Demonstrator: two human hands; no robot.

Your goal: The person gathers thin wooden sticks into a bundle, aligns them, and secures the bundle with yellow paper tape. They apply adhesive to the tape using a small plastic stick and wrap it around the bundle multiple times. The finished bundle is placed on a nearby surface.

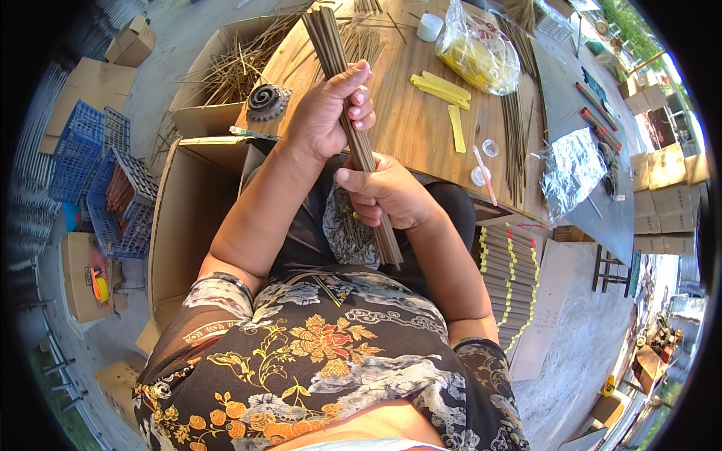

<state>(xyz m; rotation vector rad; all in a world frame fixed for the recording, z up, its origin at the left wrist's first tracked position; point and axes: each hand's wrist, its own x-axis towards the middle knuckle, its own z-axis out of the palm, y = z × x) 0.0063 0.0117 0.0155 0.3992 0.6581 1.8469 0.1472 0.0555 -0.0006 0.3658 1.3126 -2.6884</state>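
Observation:
A bundle of thin brown sticks (pixel 325 39) slants across the front of my body, its top over the wooden table and its lower end near my lap. My left hand (pixel 336 111) is wrapped round the upper part of it. Lower down, my right hand (pixel 383 192) grips the same bundle, thumb lying across the sticks. Beyond my hands, more loose sticks (pixel 361 49) lie on the wooden table (pixel 406 143). Yellow strips (pixel 441 90) rest on the tabletop to the right, beside a clear plastic bag (pixel 477 56) with yellow pieces in it.
A cardboard box of stick scraps (pixel 239 68) and a dark coiled metal piece (pixel 267 101) are at the left. An open carton (pixel 197 203) stands by my left arm, with blue crates (pixel 124 199) farther out. Yellow-tied stick bundles (pixel 508 278) lie below the table's right side.

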